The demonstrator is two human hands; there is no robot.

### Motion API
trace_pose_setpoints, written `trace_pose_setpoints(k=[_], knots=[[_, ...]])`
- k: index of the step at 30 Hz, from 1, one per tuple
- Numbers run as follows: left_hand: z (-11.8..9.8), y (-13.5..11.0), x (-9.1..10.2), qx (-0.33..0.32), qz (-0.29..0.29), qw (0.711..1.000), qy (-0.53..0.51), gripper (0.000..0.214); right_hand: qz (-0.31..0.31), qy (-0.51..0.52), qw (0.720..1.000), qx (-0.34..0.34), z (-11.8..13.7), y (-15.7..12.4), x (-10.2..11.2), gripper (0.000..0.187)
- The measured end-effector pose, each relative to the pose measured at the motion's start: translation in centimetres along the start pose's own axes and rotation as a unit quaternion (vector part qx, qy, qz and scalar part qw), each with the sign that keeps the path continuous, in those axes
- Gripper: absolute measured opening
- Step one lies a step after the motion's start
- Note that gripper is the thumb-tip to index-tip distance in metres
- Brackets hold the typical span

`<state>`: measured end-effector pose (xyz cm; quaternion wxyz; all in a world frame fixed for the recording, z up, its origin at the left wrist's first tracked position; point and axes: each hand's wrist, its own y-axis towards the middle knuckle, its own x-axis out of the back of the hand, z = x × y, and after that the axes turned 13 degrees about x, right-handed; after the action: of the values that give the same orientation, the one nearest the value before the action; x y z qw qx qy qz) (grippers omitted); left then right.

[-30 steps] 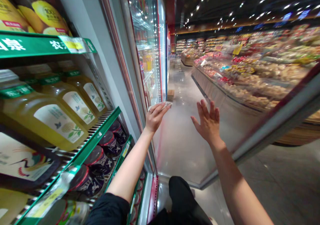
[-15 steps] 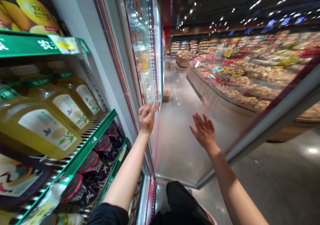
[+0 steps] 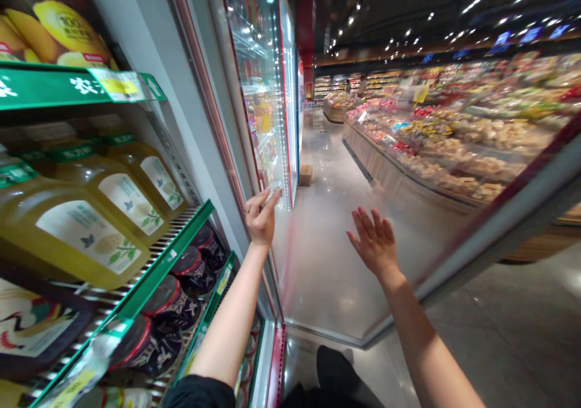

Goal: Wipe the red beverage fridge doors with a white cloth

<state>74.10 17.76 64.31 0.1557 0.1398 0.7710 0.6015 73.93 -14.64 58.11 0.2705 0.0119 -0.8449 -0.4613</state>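
Observation:
My left hand [image 3: 261, 217] is raised beside the edge of a glass cooler door [image 3: 327, 287]. Its fingers are bent together, with a small whitish thing at the fingertips, too blurred to name. A ring shows on one finger. My right hand [image 3: 374, 241] has its fingers stretched out, palm toward the glass; whether it presses on the pane I cannot tell. Left of my hands, large bottles of yellow drink [image 3: 86, 220] stand on a wire shelf with a green edge strip [image 3: 158, 253]. Dark jar-like containers [image 3: 167, 299] sit on the shelf below.
Through the glass, a long display of packaged goods [image 3: 436, 141] curves along the right. A small brown box [image 3: 305, 175] rests on the floor by the farther coolers. The door's grey frame [image 3: 490, 247] crosses the right side. My dark-clothed leg [image 3: 338, 371] is below.
My left hand has shifted slightly left and down. The right hand stays spread in nearly the same place, and the view has turned a little to the left.

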Motion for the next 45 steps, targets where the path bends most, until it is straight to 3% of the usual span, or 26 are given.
trace_pose_setpoints(k=[2, 4, 10, 15, 17, 20, 24, 28, 32, 35, 40, 43, 45], knots=[[-0.1, 0.7, -0.5, 0.035, -0.04, 0.999, 0.001, 0.035, 0.001, -0.005, 1.0, -0.002, -0.1, 0.0, -0.1, 0.078], [-0.4, 0.7, -1.1, 0.055, -0.042, 0.998, -0.003, 0.033, 0.003, -0.009, 1.0, -0.001, -0.2, -0.1, -0.3, 0.079], [-0.3, -1.7, -0.9, 0.069, 0.063, 0.995, -0.046, 0.025, 0.007, -0.008, 1.0, -0.003, -0.3, -0.3, -0.9, 0.077], [-2.7, -0.8, -2.4, 0.1, -0.006, 0.995, -0.021, 0.029, 0.002, 0.008, 1.0, -0.011, -0.3, -0.3, -1.4, 0.079], [-4.7, -0.4, -3.9, 0.082, 0.01, 0.995, -0.052, 0.033, 0.003, 0.023, 1.0, -0.015, -0.3, -0.4, -1.7, 0.08], [-7.2, -0.8, -5.4, 0.037, 0.086, 0.994, -0.057, 0.035, 0.023, 0.046, 0.998, -0.03, -0.4, -0.7, -2.1, 0.082], [-8.0, -2.7, -4.9, -0.042, 0.137, 0.989, -0.044, 0.037, 0.059, 0.063, 0.996, -0.025, -1.0, -0.9, -2.3, 0.081], [-8.1, -2.8, -4.6, -0.018, 0.071, 0.997, -0.016, 0.035, 0.069, 0.092, 0.993, 0.01, -1.9, -0.1, -1.2, 0.08], [-10.7, -1.4, -6.9, 0.052, 0.011, 0.998, -0.019, 0.031, 0.058, 0.129, 0.989, 0.039, -3.3, 0.3, 1.3, 0.078], [-12.6, -1.6, -8.1, 0.03, 0.026, 0.999, -0.023, 0.034, 0.035, 0.112, 0.993, 0.022, -4.9, -0.7, 2.9, 0.077], [-12.5, -3.5, -7.0, -0.048, 0.061, 0.997, -0.024, 0.039, 0.001, 0.068, 0.998, -0.013, -8.1, -3.3, 3.5, 0.08], [-12.9, -3.2, -7.2, 0.015, 0.016, 1.0, -0.015, 0.032, 0.012, 0.068, 0.998, 0.003, -9.0, -4.1, 3.4, 0.078], [-14.2, -2.7, -8.1, 0.056, -0.021, 0.998, -0.003, 0.032, 0.023, 0.066, 0.998, 0.005, -9.1, -4.2, 3.5, 0.077]])
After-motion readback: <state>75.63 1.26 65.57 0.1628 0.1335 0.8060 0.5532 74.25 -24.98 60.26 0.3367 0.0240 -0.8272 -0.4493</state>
